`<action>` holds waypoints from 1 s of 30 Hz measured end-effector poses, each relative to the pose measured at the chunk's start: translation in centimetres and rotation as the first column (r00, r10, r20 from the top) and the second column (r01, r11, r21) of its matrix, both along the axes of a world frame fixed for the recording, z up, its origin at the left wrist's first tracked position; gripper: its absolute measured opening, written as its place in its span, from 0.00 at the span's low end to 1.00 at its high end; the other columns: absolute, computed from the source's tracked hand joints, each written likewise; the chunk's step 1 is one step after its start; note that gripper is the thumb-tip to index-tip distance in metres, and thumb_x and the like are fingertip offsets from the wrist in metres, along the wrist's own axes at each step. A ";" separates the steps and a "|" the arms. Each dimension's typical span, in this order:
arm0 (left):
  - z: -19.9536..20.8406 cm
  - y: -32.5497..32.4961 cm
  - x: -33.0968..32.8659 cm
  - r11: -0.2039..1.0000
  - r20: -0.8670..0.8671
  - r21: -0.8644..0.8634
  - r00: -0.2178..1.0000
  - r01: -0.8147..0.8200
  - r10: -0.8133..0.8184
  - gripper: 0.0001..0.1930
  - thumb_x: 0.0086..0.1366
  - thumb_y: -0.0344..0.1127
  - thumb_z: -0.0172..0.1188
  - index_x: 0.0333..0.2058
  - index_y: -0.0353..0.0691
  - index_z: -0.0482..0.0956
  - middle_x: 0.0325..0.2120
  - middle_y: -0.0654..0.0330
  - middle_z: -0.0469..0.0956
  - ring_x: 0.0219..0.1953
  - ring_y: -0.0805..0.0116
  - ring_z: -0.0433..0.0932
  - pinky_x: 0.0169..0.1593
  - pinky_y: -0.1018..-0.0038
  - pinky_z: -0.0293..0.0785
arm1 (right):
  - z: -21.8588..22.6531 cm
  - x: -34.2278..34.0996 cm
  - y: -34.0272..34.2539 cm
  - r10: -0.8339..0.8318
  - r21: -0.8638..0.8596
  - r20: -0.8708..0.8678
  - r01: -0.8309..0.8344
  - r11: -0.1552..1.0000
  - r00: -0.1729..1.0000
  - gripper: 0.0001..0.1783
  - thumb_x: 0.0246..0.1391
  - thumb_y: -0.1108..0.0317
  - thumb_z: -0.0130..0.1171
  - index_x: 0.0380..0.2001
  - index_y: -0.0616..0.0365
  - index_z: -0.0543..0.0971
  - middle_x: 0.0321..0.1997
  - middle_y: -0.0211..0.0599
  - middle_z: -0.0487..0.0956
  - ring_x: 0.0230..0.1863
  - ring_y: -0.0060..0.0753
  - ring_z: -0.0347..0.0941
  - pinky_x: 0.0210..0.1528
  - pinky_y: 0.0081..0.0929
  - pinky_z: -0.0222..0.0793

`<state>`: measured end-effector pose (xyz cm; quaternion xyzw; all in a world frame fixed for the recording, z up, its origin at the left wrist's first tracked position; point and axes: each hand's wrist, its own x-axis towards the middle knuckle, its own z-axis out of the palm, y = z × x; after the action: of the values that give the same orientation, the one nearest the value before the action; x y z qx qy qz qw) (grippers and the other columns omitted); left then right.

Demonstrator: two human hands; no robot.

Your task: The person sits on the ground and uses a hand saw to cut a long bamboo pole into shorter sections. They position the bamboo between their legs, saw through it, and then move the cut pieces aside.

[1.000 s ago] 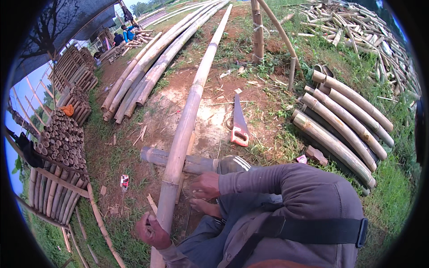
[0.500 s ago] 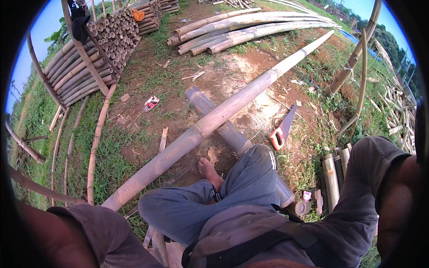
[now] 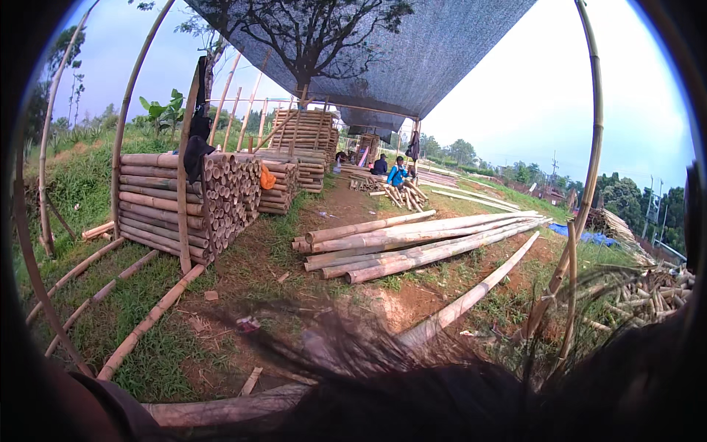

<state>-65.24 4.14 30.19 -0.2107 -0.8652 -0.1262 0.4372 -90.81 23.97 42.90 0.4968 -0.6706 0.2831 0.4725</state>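
Note:
Neither of my hands is in view. Part of a dark sleeve (image 3: 121, 405) shows at the lower left edge, the arm going out of the picture. Closest to me, a long bamboo pole (image 3: 471, 300) runs slantwise over the ground from the lower left toward the far right. Dark hair-like strands (image 3: 434, 390) cover its middle and much of the lower picture. Beyond it lies a row of long bamboo poles (image 3: 412, 254) on the grass and soil. The saw and the crossing pole seen earlier are hidden or out of view.
Cut bamboo is stacked (image 3: 166, 202) behind upright posts at left, with an orange cloth (image 3: 267, 177) beside it. A person in blue (image 3: 397, 175) sits far off near another in dark clothes (image 3: 380, 166). Overhead hangs a shade net (image 3: 412, 59). A leaning post (image 3: 589, 162) stands right.
The view has tilted up from my lap to the yard and sky. My legs and the saw have left the picture, and dark strands now cover its lower part.

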 end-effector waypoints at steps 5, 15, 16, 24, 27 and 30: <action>-3.2 0.6 0.7 0.995 0.065 -0.008 0.993 -0.101 0.101 0.22 0.76 0.45 0.61 0.58 0.33 0.75 0.35 0.58 0.73 0.33 0.65 0.71 0.36 0.68 0.69 | -2.0 -0.3 -2.6 0.103 -0.030 -0.017 -0.103 0.994 0.995 0.25 0.66 0.66 0.61 0.63 0.67 0.74 0.41 0.47 0.82 0.41 0.37 0.78 0.47 0.39 0.73; -3.5 -2.0 0.2 0.990 -0.068 -0.008 0.988 -0.140 0.139 0.24 0.76 0.48 0.60 0.59 0.34 0.74 0.33 0.59 0.73 0.32 0.65 0.71 0.36 0.66 0.70 | -1.8 -3.0 -3.7 0.114 -0.063 -0.059 -0.118 0.991 0.992 0.26 0.69 0.66 0.56 0.65 0.69 0.72 0.42 0.48 0.82 0.43 0.38 0.79 0.51 0.40 0.74; -3.2 -2.0 1.2 0.986 -0.142 -0.031 0.978 -0.161 0.155 0.24 0.76 0.48 0.60 0.59 0.34 0.74 0.33 0.59 0.73 0.32 0.65 0.71 0.36 0.66 0.70 | -1.6 -2.8 -3.4 0.120 -0.083 -0.085 -0.127 0.988 0.989 0.26 0.70 0.66 0.56 0.65 0.69 0.72 0.43 0.49 0.82 0.43 0.38 0.79 0.51 0.40 0.74; -1.3 -2.7 16.5 0.804 -0.589 0.218 0.582 -0.553 0.560 0.26 0.77 0.51 0.59 0.60 0.34 0.73 0.32 0.60 0.72 0.31 0.64 0.71 0.36 0.64 0.71 | -8.4 3.1 -5.8 0.502 -0.430 -0.309 -0.589 0.685 0.808 0.26 0.72 0.65 0.53 0.66 0.70 0.70 0.44 0.50 0.83 0.45 0.39 0.80 0.54 0.42 0.75; -9.3 -6.4 16.4 0.616 -0.131 0.345 0.614 -0.708 0.779 0.24 0.74 0.48 0.64 0.58 0.36 0.76 0.32 0.58 0.75 0.33 0.63 0.75 0.37 0.65 0.72 | -17.2 5.6 -12.5 0.734 -0.416 0.098 -0.642 0.644 0.672 0.26 0.73 0.65 0.51 0.67 0.71 0.69 0.44 0.51 0.83 0.46 0.39 0.80 0.55 0.42 0.75; -21.4 -9.2 12.4 0.548 0.595 0.210 0.551 -0.810 0.586 0.26 0.63 0.40 0.72 0.58 0.41 0.78 0.38 0.52 0.81 0.42 0.48 0.82 0.45 0.54 0.78 | -32.2 1.1 -16.9 0.332 0.059 0.732 -0.541 0.839 0.595 0.24 0.65 0.63 0.62 0.62 0.59 0.76 0.45 0.50 0.85 0.48 0.52 0.83 0.53 0.50 0.76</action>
<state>-52.83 -5.07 8.81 0.3112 -0.8930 -0.1827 0.2690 -89.68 7.08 10.75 0.5633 -0.6856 0.4605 0.0256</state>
